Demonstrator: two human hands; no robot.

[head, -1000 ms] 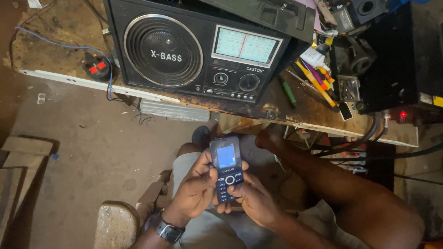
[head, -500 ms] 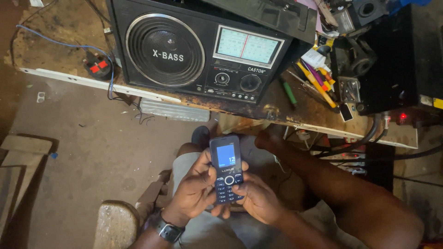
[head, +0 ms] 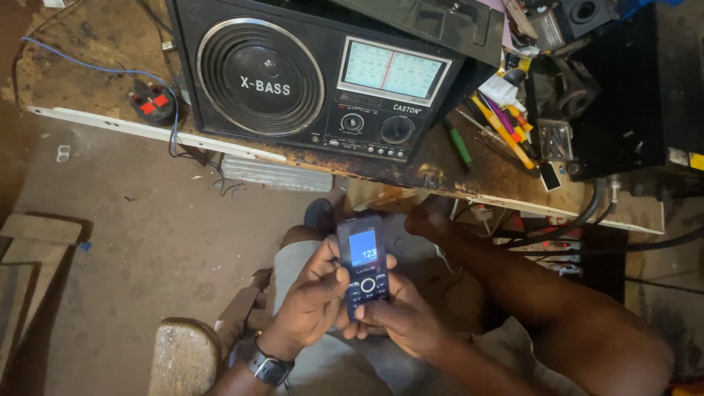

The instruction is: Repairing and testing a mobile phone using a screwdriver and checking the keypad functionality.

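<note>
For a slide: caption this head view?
Both hands hold a lit keypad phone below a workbench's black radio.

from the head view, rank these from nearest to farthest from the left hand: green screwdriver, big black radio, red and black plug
1. Big black radio with a round speaker, on the bench straight above the left hand.
2. Green-handled screwdriver, on the bench up and to the right.
3. Red and black plug, far up-left on the bench.

Worn rusty bench (head: 440,172): big black radio (head: 323,73), black-red plug (head: 152,103) with blue wire (head: 95,67), green screwdriver (head: 460,144), pens (head: 506,132), dark metal parts (head: 572,95) at right.
</note>
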